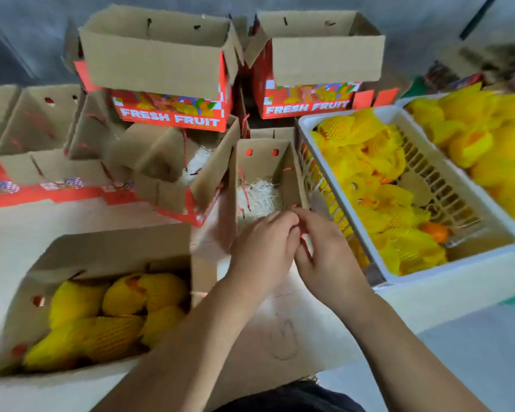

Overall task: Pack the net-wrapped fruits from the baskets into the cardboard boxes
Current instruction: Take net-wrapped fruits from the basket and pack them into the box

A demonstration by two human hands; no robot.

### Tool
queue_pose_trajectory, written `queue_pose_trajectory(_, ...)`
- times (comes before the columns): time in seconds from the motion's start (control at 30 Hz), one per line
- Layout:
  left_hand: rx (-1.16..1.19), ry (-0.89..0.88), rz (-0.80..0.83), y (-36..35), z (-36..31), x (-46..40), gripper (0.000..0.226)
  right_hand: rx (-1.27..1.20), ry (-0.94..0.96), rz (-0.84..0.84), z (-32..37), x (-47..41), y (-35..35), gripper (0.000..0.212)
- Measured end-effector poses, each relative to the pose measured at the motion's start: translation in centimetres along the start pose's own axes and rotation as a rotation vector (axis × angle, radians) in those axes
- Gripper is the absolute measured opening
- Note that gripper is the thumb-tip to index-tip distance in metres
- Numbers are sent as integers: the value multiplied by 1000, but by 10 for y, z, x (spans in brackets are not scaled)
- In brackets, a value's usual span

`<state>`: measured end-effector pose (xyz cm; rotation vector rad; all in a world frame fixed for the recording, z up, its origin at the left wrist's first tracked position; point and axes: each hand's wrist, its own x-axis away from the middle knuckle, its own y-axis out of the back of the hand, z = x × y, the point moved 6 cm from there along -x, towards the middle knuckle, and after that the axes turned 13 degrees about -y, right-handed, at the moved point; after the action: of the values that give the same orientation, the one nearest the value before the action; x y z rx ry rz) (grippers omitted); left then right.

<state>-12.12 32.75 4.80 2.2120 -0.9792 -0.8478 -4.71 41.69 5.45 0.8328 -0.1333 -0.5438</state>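
Hands (292, 245) at box (292, 173) rim

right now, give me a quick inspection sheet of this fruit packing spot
surface: pale floor, largely covered
job's things: brown cardboard box with yellow net-wrapped fruits; open cardboard box lined with pale shredded filling, no fruit; two white slatted plastic baskets of wrapped fruit
clutter: stacked red FRESH FRUIT printed boxes, empty boxes at left
grippers: left hand and right hand meet at the lined box's near edge; grip unclear
cables: nothing seen
surroundings: grey wall behind
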Motion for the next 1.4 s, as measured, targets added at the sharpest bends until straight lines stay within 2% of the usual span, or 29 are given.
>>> queue_pose_trajectory(0.17,-121,-188,98,-101,-56,-104,13,-40,-94,-87,-115,-34,88,41)
queue_pose_trajectory(0.27,-107,-193,287,-153,-56,-153,15,-4,-229,-23,-186,-62,112,49)
queue_pose_trajectory(0.3,-170,-171,359,-167,-48,-165,17,22,-277,9,-206,-74,117,51)
queue_pose_trajectory(0.37,-395,-149,454,-185,-31,-182,24,119,-356,104,-243,-105,122,54)
queue_pose_trajectory(0.4,-450,-132,486,-190,-25,-188,27,202,-394,206,-259,-122,120,60)
queue_pose_trajectory(0.5,-493,-116,515,-198,-15,-196,27,661,-407,701,-291,-156,96,85)
queue_pose_trajectory(0.53,-501,-107,502,-197,-13,-197,26,765,-373,802,-295,-161,88,89)
queue_pose_trajectory(0.57,-500,-96,471,-196,-12,-196,25,810,-356,842,-297,-162,82,90)
queue_pose_trajectory(0.73,-476,-38,386,-194,-7,-197,25,864,-307,792,-303,-159,70,83)
queue_pose_trajectory(0.83,-461,-21,356,-192,-5,-198,28,702,-226,765,-306,-166,79,84)
queue_pose_trajectory(0.93,-498,-35,402,-198,-4,-197,35,512,-272,801,-317,-171,98,87)
queue_pose_trajectory(1.07,-488,-19,381,-195,-2,-198,36,749,-217,845,-317,-161,85,94)
queue_pose_trajectory(1.13,-453,-2,355,-192,-4,-199,35,707,-247,833,-320,-161,86,93)
queue_pose_trajectory(1.2,-446,-3,346,-191,-6,-199,37,489,-367,814,-327,-168,101,93)
queue_pose_trajectory(1.27,-465,-8,357,-191,-7,-200,49,242,-422,728,-329,-178,116,91)
queue_pose_trajectory(1.33,-492,-11,359,-192,-7,-201,70,-12,-416,608,-323,-187,122,85)
queue_pose_trajectory(1.4,-509,-7,359,-192,-6,-201,96,-239,-392,561,-311,-190,120,78)
